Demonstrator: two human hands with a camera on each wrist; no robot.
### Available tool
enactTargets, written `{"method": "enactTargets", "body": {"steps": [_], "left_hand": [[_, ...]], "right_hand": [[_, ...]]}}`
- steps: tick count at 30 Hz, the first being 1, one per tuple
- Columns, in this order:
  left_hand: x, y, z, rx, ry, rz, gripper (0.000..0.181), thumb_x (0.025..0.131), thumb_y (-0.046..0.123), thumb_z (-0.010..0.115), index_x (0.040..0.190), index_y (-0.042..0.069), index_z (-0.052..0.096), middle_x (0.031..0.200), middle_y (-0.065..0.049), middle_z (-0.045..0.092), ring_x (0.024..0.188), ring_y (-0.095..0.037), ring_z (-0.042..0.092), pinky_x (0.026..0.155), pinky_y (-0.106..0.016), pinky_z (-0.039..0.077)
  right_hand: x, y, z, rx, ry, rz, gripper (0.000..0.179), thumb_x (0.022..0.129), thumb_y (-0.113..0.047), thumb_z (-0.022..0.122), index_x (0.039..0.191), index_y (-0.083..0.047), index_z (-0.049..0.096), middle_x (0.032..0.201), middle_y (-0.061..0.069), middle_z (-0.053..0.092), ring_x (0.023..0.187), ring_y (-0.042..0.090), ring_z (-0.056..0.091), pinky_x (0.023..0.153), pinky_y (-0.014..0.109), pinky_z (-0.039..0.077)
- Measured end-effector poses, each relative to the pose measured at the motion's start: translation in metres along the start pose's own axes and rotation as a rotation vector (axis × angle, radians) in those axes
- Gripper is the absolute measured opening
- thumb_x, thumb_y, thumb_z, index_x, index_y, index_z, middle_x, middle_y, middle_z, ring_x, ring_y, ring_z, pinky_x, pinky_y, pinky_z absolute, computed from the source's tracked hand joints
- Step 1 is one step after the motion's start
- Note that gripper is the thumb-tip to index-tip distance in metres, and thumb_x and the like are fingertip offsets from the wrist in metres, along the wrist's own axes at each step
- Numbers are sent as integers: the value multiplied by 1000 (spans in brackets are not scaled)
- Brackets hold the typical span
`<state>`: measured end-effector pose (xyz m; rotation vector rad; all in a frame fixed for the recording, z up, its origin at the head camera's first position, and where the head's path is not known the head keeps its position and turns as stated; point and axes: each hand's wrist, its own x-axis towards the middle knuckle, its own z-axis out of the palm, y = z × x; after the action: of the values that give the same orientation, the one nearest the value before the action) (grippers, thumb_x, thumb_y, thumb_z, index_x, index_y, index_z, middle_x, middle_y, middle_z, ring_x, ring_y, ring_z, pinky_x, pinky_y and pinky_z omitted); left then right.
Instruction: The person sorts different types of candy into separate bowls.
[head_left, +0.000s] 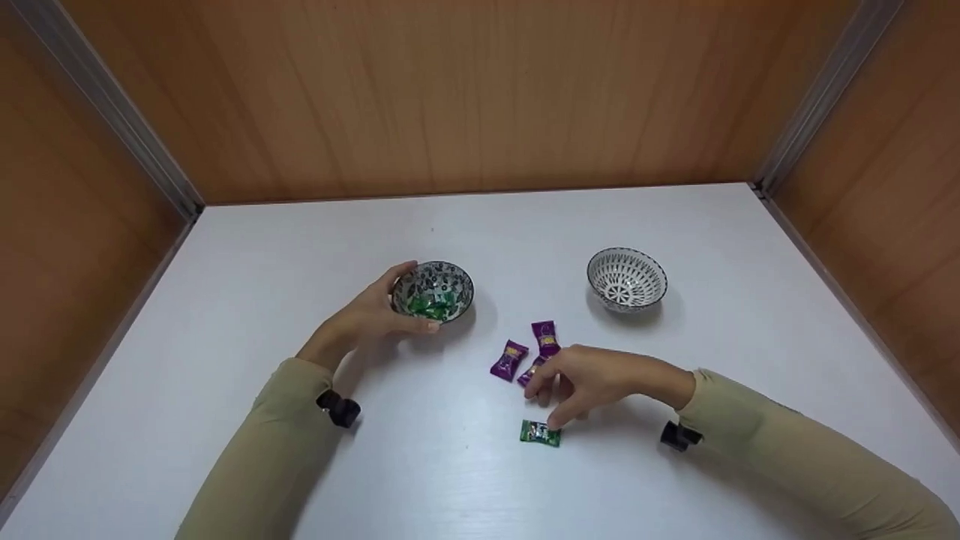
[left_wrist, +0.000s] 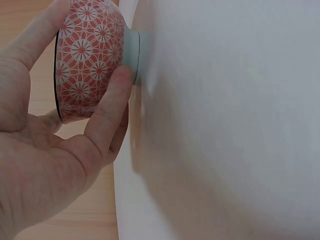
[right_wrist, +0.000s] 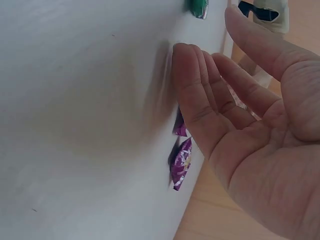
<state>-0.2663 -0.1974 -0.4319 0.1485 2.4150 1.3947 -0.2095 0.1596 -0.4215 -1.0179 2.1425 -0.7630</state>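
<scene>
My left hand (head_left: 369, 313) grips a small bowl (head_left: 442, 275) between thumb and fingers. The bowl is dark-flowered inside and holds several green-wrapped candies (head_left: 430, 306); the left wrist view shows its outside (left_wrist: 87, 62), red with white flowers, and a pale foot. Over the table's front right, my right hand (head_left: 589, 379) hovers with its thumb tip right at a lone green candy (head_left: 534, 433). In the right wrist view, that green candy (right_wrist: 199, 7) lies beyond the fingertips, and the gap between thumb and fingers holds nothing. Two purple candies (head_left: 509, 360) (head_left: 546, 337) and a third, partly hidden, lie beside the fingers.
A second bowl (head_left: 627, 280), white with dark dashes inside, stands on the right of the white table (head_left: 337, 240). Wooden panels (head_left: 480, 97) rise behind and at both sides. Dark devices (head_left: 339, 409) are strapped to the wrists.
</scene>
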Motion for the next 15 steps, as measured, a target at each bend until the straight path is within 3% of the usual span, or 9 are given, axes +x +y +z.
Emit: {"method": "enactTargets", "body": {"steps": [15], "left_hand": [[1,2,0,10,-6,-5,126,64,44,97,162,30,18,166,-10,18,151,-35,18,120,-59,17]], "right_hand": [[5,5,13,-15,25,-37,33,79,-18,89,107,-11,75,87,-6,68,72,4,57,64,21,50]]}}
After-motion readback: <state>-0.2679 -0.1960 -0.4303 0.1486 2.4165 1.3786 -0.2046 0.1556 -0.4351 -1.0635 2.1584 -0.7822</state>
